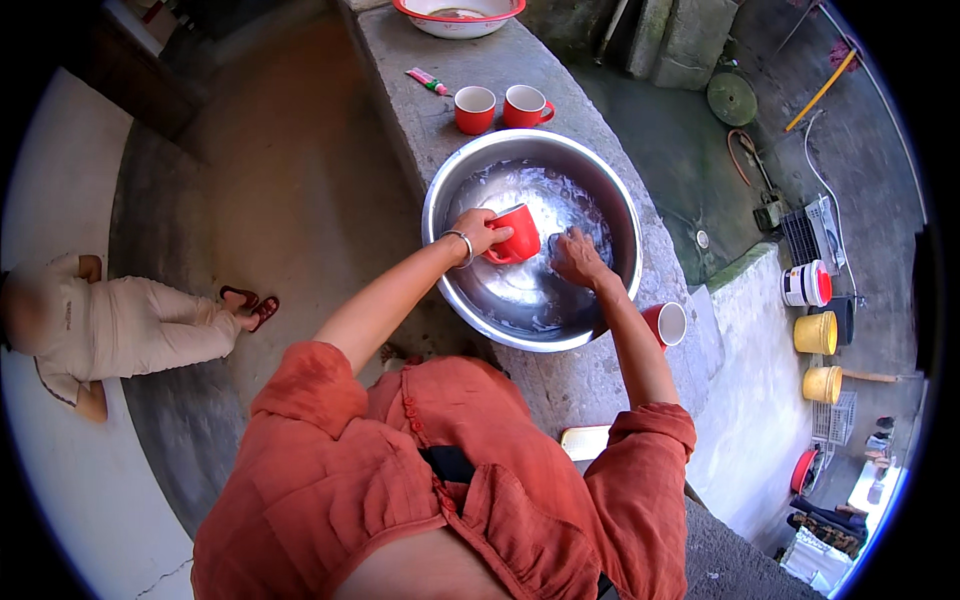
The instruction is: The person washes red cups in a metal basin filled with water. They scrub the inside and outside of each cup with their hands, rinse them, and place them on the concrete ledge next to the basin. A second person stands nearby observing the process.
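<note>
With the left hand (pixel 478 230) gripping the red mug (pixel 515 235) over the steel basin (pixel 455 180), the right hand (pixel 575 258) (grasp unclear, half submerged) should rub the mug's inside thoroughly.

Red mug (pixel 517 235), tilted, in water-filled steel basin (pixel 455 290).

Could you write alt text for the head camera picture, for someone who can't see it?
A person's left hand holds a red mug in a steel basin of water on a concrete ledge, while the right hand rests in the water. Three more red mugs stand nearby.
</note>
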The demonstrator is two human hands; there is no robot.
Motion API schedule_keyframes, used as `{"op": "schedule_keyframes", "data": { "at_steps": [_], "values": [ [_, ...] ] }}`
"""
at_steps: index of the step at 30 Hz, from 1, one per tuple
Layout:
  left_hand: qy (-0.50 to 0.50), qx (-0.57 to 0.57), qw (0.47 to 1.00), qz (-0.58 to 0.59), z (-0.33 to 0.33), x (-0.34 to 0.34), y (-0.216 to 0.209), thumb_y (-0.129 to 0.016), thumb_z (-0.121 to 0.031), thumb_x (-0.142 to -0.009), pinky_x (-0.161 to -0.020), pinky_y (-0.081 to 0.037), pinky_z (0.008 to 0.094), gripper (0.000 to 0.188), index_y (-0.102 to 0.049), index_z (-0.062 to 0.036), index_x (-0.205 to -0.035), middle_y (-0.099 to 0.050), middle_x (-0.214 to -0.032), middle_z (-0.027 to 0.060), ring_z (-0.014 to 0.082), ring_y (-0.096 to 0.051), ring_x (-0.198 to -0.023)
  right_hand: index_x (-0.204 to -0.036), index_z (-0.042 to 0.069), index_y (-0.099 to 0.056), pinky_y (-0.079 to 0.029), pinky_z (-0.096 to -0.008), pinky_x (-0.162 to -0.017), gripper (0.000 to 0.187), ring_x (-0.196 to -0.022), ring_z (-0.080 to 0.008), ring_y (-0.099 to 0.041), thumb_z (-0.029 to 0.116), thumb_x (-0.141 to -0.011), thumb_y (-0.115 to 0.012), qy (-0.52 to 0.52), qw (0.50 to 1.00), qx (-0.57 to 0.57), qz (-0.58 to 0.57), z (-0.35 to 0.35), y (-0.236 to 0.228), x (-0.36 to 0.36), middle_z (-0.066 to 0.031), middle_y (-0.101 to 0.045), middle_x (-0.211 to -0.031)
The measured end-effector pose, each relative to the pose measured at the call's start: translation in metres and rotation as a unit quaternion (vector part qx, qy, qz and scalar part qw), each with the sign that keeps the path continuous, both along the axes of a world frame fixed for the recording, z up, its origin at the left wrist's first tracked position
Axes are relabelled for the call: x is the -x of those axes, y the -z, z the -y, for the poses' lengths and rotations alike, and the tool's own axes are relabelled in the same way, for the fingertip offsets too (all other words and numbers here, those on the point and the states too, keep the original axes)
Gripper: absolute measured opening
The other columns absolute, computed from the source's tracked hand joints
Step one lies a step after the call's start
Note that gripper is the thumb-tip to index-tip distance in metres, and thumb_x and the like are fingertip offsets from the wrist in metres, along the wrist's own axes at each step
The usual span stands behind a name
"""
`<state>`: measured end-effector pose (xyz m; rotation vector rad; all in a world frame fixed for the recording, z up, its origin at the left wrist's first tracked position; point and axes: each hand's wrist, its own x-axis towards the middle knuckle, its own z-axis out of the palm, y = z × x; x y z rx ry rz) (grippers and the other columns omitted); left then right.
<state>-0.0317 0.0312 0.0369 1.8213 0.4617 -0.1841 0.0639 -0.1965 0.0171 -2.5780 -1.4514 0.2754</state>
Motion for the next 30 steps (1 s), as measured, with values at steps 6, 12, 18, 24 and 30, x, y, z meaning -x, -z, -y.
{"op": "schedule_keyframes", "data": {
  "at_steps": [6,12,18,24,30],
  "values": [
    [-0.004,0.187,0.98,-0.063,-0.006,-0.003,0.009,-0.06,0.002,-0.072,-0.07,-0.053,0.0289,0.032,-0.053,0.0007,-0.103,-0.058,-0.092,0.0091,0.0184,-0.06,-0.085,-0.094,0.0,-0.061,-0.048,-0.0341,-0.062,0.024,-0.068,-0.0192,-0.059,0.022,-0.088,-0.052,0.321,0.853,-0.279,-0.302,-0.027,-0.021,0.003,-0.0057,-0.061,-0.077],
    [0.024,0.322,0.943,-0.083,-0.003,-0.008,0.015,-0.054,0.007,-0.072,-0.074,-0.053,0.0309,0.032,-0.053,0.0016,-0.104,-0.058,-0.096,0.0116,0.0218,-0.061,-0.085,-0.118,0.01,-0.055,-0.029,-0.0421,-0.101,0.034,-0.119,-0.0281,-0.043,0.025,-0.09,-0.043,-0.025,0.959,-0.28,-0.016,-0.072,-0.02,0.046,-0.0109,-0.052,-0.123],
    [-0.001,0.345,0.933,-0.098,-0.006,-0.01,0.016,-0.052,0.006,-0.077,-0.082,-0.051,0.0324,0.033,-0.051,-0.002,-0.108,-0.059,-0.099,0.0096,0.021,-0.061,-0.089,-0.112,0.007,-0.056,-0.039,-0.0382,-0.092,0.035,-0.107,-0.0334,-0.052,0.026,-0.092,-0.034,0.086,0.941,-0.318,-0.074,-0.096,-0.012,0.022,-0.0162,-0.056,-0.115],
    [0.084,-0.141,0.985,-0.048,-0.007,-0.005,0.046,-0.058,0.0,-0.071,-0.083,-0.047,0.037,0.023,-0.06,0.0014,-0.094,-0.059,-0.097,0.0194,0.0308,-0.058,-0.095,-0.085,-0.002,-0.059,-0.044,-0.0303,-0.062,0.041,-0.065,-0.0139,-0.053,0.034,-0.092,-0.04,0.236,0.818,-0.248,-0.462,-0.084,0.018,-0.018,-0.0108,-0.059,-0.073],
    [0.044,-0.271,0.956,0.099,0.009,0.004,0.012,-0.064,-0.013,-0.071,-0.087,-0.044,0.0381,0.027,-0.062,-0.0009,-0.095,-0.058,-0.102,0.0244,0.0373,-0.054,-0.101,-0.102,0.002,-0.06,-0.042,-0.0378,-0.083,0.035,-0.09,-0.032,-0.057,0.026,-0.091,-0.038,0.261,0.868,-0.381,-0.184,-0.097,0.004,0.032,-0.0172,-0.061,-0.098]
  ]
}}
